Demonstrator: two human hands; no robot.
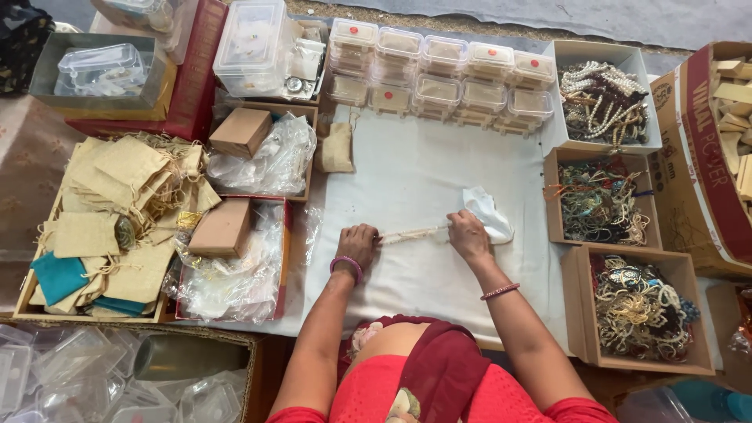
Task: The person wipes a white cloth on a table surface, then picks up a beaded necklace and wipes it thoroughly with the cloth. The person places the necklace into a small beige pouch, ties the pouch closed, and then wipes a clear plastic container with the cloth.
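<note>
My left hand [358, 244] and my right hand [468, 235] rest on a white cloth [415, 180] and pinch the two ends of a pale bead string [411, 234] stretched flat between them. A crumpled clear plastic pouch [487, 211] lies against my right hand, partly under its fingers. A pink bangle sits on my left wrist, a thin beaded bracelet on my right.
Rows of small clear lidded boxes [439, 74] line the cloth's far edge. Three cardboard boxes of beaded jewellery [603, 102] stand at the right. Left are burlap pouches [125, 204], plastic bags with brown boxes [235, 227], and empty clear containers [70, 376] at bottom left.
</note>
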